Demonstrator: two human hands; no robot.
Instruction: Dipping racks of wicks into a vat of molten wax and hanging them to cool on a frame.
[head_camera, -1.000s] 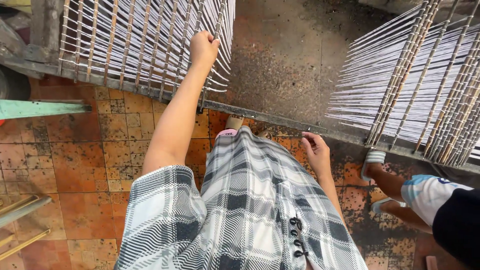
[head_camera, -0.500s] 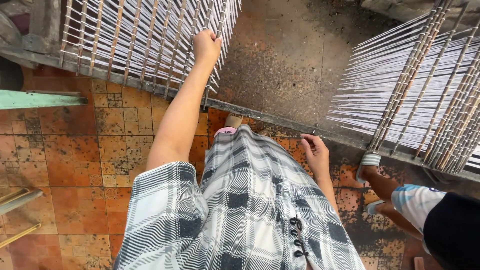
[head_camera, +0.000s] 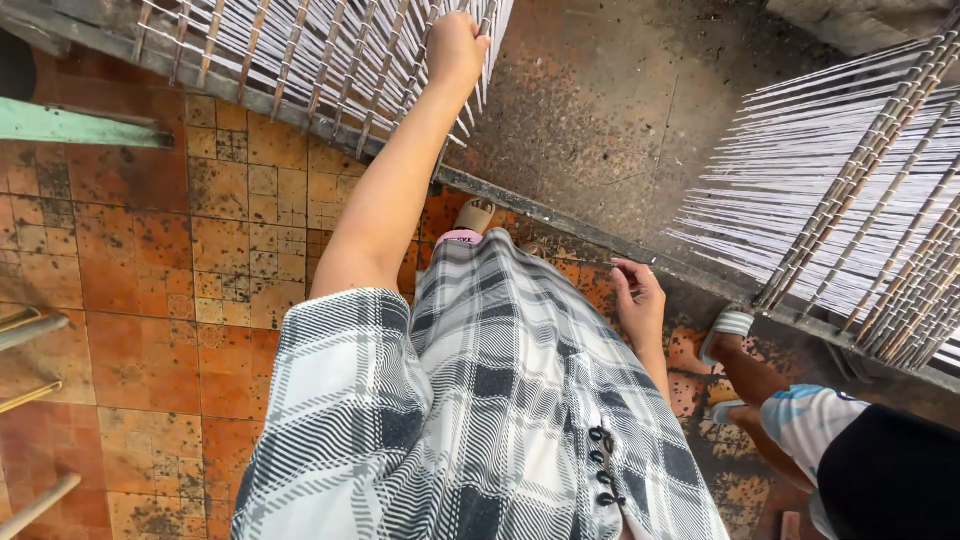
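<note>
A: Item one, left hand (head_camera: 456, 48): closed in a fist around a slat at the near edge of the left rack (head_camera: 300, 50); the rack is a frame of thin rods strung with white threads (head_camera: 340, 35), tilted over the tiled floor (head_camera: 150, 260).

B: Item two, right hand (head_camera: 638, 300): hanging low beside the checked dress (head_camera: 480, 400), fingers loosely curled, holding nothing (it touches only the cloth, if that).

A: Item three, right rack (head_camera: 850, 200): same build, well apart from both hands, across the dark stained concrete (head_camera: 600, 110).

B: Item four, another person: a leg and a white sandal (head_camera: 728, 325) just beside the right rack's base rail; kept separate from the wearer's own feet (head_camera: 470, 220).

A: Hazards, as a judgement: the fist is closed among the threads, so a sharp pull could snap or tangle them; a tilted rack gripped by one hand alone could swing or slip; the dress hem hangs near the rod ends and could catch.

B: Containers: none in view; nothing held inside anything; green plank (head_camera: 70, 122) at left, metal rods (head_camera: 30, 330) at the lower left edge.
</note>
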